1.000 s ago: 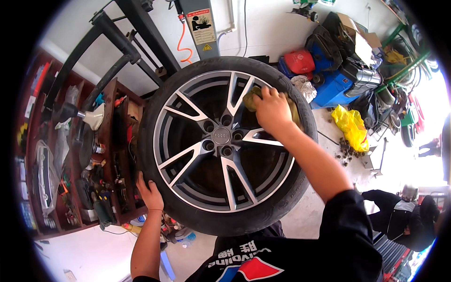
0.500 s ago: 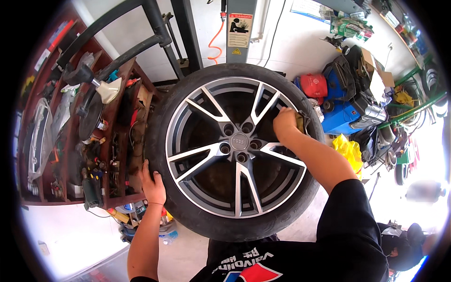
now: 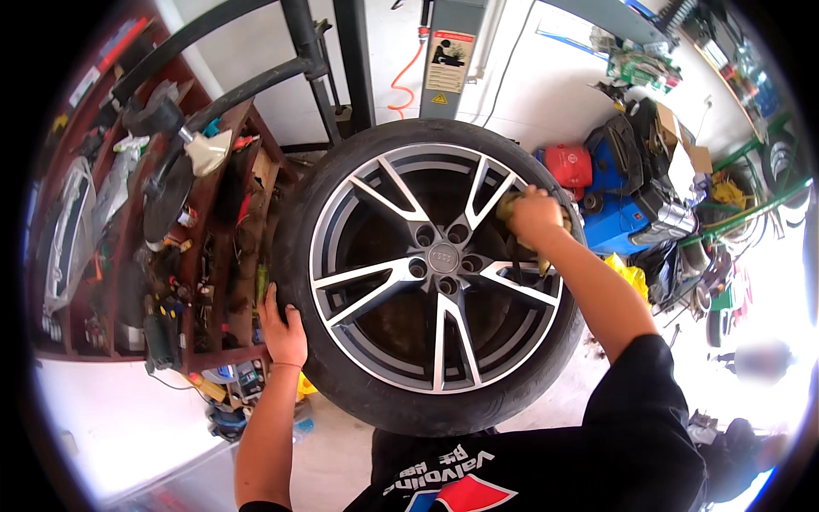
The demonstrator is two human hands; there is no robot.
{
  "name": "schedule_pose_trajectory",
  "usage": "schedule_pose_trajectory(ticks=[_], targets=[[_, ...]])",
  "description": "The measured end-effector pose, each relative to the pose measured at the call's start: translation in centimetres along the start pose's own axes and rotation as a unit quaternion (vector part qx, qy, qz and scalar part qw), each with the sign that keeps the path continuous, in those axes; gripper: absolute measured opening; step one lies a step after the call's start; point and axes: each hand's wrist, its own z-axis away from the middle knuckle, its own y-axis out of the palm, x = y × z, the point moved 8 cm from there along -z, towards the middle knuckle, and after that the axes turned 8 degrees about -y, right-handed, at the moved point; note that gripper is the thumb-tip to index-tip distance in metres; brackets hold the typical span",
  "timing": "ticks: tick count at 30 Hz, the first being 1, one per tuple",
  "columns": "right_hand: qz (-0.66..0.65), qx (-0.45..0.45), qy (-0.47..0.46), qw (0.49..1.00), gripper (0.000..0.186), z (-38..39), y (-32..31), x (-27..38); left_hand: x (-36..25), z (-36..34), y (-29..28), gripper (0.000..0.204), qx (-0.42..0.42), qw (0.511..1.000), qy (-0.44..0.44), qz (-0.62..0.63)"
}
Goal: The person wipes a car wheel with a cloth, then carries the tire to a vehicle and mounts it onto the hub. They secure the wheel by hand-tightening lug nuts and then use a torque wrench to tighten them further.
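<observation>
A car wheel stands in front of me, its black tyre (image 3: 444, 416) around a grey and silver alloy rim (image 3: 363, 293) with split spokes. My right hand (image 3: 540, 220) is closed on a yellowish-green rag (image 3: 510, 207), pressed against the right side of the rim between two spokes. Part of the rag hangs below the hand; the rest is hidden by the fingers. At the left, my left hand (image 3: 285, 334) lies against the tyre's outer side with its fingers stretched out, holding nothing.
A dark red shelf unit (image 3: 230, 358) full of tools stands at the left, with a black machine arm (image 3: 209, 111) above it. Behind the wheel rises a grey post (image 3: 447, 77). A red container (image 3: 566, 166), a blue case (image 3: 607, 224) and a yellow bag (image 3: 627, 275) lie at the right.
My right hand has shifted a little outward on the rim, and the rag now shows beyond its fingers. My left hand stays against the tyre. The whole view has shifted slightly.
</observation>
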Motion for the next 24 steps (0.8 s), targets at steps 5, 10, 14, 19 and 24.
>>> schedule_pose_trajectory(ticks=[5, 10, 14, 19, 24], targets=[[0.001, -0.124, 0.031, 0.992, 0.029, -0.5, -0.5, 0.1, -0.1, 0.2, 0.0, 0.053, 0.001, 1.0, 0.002, -0.001], [0.091, -0.1, -0.062, 0.989, 0.029, -1.0, 3.0, 2.4, -0.2, 0.2, 0.0, 0.053, 0.006, 1.0, 0.003, -0.013], [0.027, -0.129, -0.011, 0.991, 0.031, -0.6, 1.8, -0.3, 0.0, 0.1, 0.1, 0.054, 0.014, 1.0, -0.004, 0.008], [0.105, -0.095, -0.09, 0.986, 0.034, -0.7, -0.1, 0.2, 0.2, 0.1, 0.0, 0.053, 0.006, 1.0, -0.004, 0.003], [-0.023, 0.023, -0.092, 0.995, 0.041, -2.0, 0.9, -1.3, 0.0, 0.0, 0.0, 0.054, 0.009, 1.0, -0.004, -0.005]])
